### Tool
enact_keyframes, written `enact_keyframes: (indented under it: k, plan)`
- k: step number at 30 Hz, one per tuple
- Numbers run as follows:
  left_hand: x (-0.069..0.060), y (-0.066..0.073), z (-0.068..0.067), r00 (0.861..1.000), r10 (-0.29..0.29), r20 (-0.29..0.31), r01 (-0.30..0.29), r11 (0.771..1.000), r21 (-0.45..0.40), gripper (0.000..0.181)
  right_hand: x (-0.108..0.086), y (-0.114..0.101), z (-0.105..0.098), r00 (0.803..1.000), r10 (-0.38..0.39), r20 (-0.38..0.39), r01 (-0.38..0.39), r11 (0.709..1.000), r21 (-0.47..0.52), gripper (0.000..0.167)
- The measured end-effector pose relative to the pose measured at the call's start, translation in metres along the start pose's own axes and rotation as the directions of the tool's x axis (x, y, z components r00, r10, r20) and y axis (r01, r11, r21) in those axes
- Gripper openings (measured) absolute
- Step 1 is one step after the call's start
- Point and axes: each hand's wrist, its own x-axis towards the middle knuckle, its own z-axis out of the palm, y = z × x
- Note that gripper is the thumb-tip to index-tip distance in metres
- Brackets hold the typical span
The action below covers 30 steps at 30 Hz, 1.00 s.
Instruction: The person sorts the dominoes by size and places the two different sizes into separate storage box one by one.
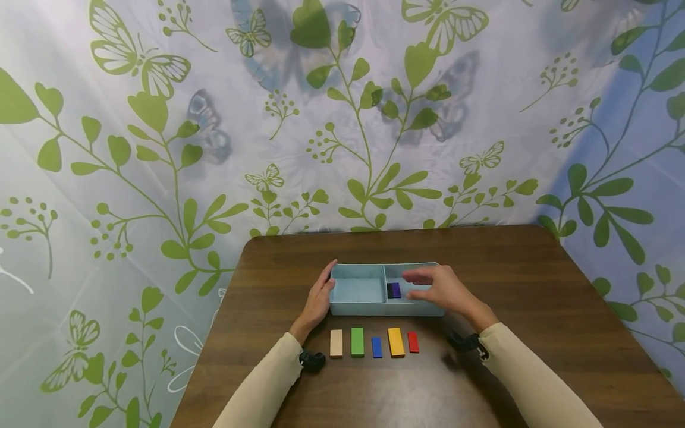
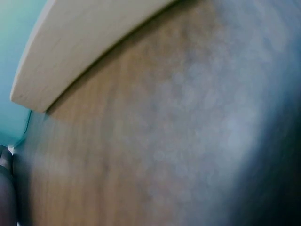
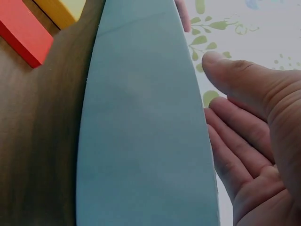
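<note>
A light blue box (image 1: 357, 309) with a divider making two compartments lies on the table. Against its left wall rests my left hand (image 1: 317, 302), fingers extended along the side and thumb near the rim. My right hand (image 1: 446, 290) hovers over the right compartment, thumb and fingers apart, nothing between them. In the right wrist view, that hand (image 3: 254, 136) shows beside the box's front wall (image 3: 141, 117). Inside the right compartment, next to the divider, sit a black block (image 1: 390, 290) and a purple block (image 1: 396, 290). The left compartment holds nothing visible.
In front of the box stands a row: beige block (image 1: 336, 343), green block (image 1: 357, 342), blue block (image 1: 377, 347), yellow block (image 1: 396, 342) and red block (image 1: 413, 342). The brown wooden table (image 1: 514, 279) meets a leaf-patterned curtain (image 1: 299, 137) behind.
</note>
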Motion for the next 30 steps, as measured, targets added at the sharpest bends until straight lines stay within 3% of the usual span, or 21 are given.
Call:
enact_keyframes:
  k: [17,23,30]
  plan:
    - [-0.002,0.001,0.002,1.0,0.003,-0.019,-0.003,1.0,-0.017,0.054,-0.039,-0.009,0.004,0.998,0.022,-0.063,-0.011,0.987,0.161,0.053]
    - [-0.001,-0.001,0.002,0.999,0.009,-0.033,-0.009,1.0,-0.011,0.053,-0.051,-0.008,0.006,0.998,0.013,-0.067,-0.005,0.993,0.119,0.054]
    - [0.0,0.0,0.002,1.0,0.011,-0.024,-0.011,1.0,-0.006,0.054,-0.061,-0.01,0.011,0.995,-0.036,-0.092,0.034,0.999,-0.02,0.053]
